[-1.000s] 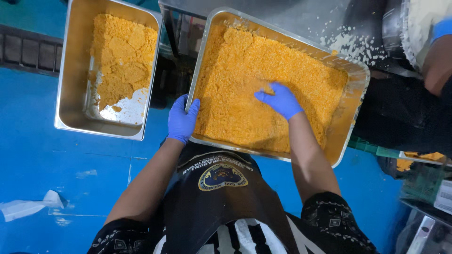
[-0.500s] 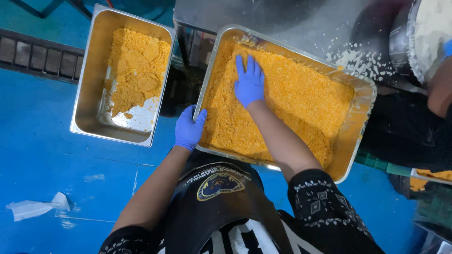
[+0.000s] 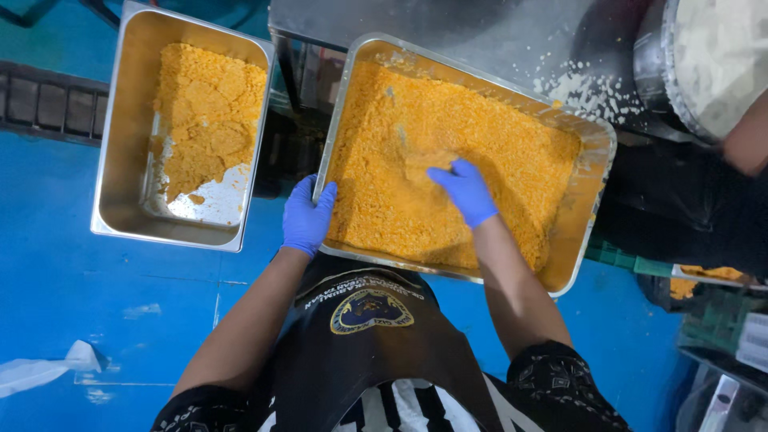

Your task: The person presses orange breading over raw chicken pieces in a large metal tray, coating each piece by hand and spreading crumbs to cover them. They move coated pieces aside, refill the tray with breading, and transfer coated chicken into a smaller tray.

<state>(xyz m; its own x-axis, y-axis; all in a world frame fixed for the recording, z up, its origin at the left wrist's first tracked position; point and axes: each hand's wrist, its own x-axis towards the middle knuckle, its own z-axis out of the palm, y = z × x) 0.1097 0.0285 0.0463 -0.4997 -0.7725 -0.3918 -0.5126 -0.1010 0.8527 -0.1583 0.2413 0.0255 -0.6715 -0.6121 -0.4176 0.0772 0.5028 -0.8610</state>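
Note:
A large steel tray point(image 3: 598, 152) full of orange-yellow crumbly rice point(image 3: 512, 144) stands in front of me. My left hand point(image 3: 308, 218), in a blue glove, grips the tray's near left rim. My right hand point(image 3: 464, 190), also gloved in blue, lies in the rice near the middle, its fingers curled around a scoop of it. A dented patch shows in the rice beside that hand.
A second steel tray point(image 3: 120, 160), partly filled with the same orange rice, stands to the left. A steel table top point(image 3: 496, 40) with spilled white grains lies behind. A big round pot point(image 3: 664, 64) of white rice and another person's arm point(image 3: 748, 140) are at right. Blue floor below.
My right hand has drawn back from the tray's far left part to the middle and curled into the rice. My left hand stays on the rim.

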